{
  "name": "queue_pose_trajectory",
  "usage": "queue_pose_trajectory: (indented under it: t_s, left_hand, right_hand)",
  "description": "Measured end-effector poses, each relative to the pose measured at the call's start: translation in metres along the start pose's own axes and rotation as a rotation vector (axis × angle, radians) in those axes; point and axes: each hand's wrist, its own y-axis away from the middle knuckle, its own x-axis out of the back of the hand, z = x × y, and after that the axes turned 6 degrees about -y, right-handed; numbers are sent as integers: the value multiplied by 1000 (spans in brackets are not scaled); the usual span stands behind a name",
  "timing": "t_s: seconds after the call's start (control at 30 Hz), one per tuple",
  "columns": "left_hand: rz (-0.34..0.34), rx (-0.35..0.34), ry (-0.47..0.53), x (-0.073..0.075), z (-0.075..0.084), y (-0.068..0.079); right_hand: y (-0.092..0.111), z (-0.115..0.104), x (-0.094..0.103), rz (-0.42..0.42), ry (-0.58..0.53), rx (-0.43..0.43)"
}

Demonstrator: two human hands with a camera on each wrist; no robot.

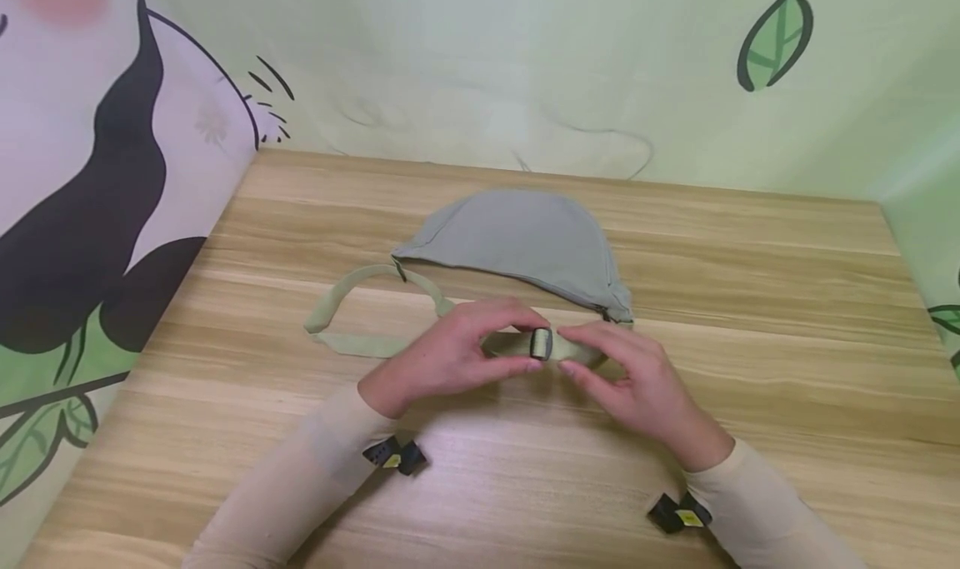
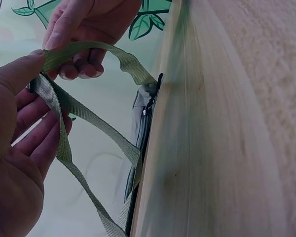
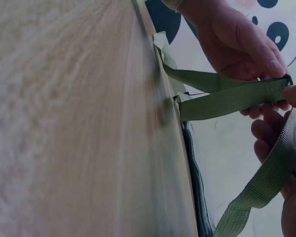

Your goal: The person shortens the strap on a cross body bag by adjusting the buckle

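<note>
A grey waist bag [image 1: 517,232] lies on the table with its curved side toward the wall. Its pale green webbing strap [image 1: 358,346] loops out on the left and comes up between the hands. My left hand [image 1: 457,348] pinches the strap at a small black slider buckle [image 1: 541,344], thumb below and fingers above. Just right of the buckle, my right hand [image 1: 637,377] pinches the webbing between thumb and fingers. Seen in the left wrist view, the strap [image 2: 101,123] hangs from the fingers to the bag in several lengths. The zipper [image 3: 195,173] runs along the bag's near edge.
The wood-grain table [image 1: 787,344] extends around the bag on all sides. A pale green wall [image 1: 450,61] with a printed leaf rises behind it, and a panel with cartoon panda shapes [image 1: 82,177] stands at the left. Each sleeve carries a small black wrist device [image 1: 681,512].
</note>
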Motion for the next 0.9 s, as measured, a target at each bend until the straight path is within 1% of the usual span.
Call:
queue_pose_trajectory:
  t_s: [0.13, 0.3, 0.57, 0.77, 0.9]
  left_hand:
    - [13, -3, 11, 0, 0, -1]
    - [25, -6, 40, -1, 0, -1]
    - [19, -10, -18, -1, -1, -1]
    - [18, 11, 0, -2, 0, 0]
    - [22, 11, -17, -2, 1, -1]
  right_hand:
    - [0, 0, -1, 9, 12, 6]
    - [-1, -1, -1, -11, 21, -6]
    - [0, -3, -2, -10, -11, -53]
    - [0, -3, -6, 10, 5, -13]
    - [0, -3, -8, 30, 4, 6]
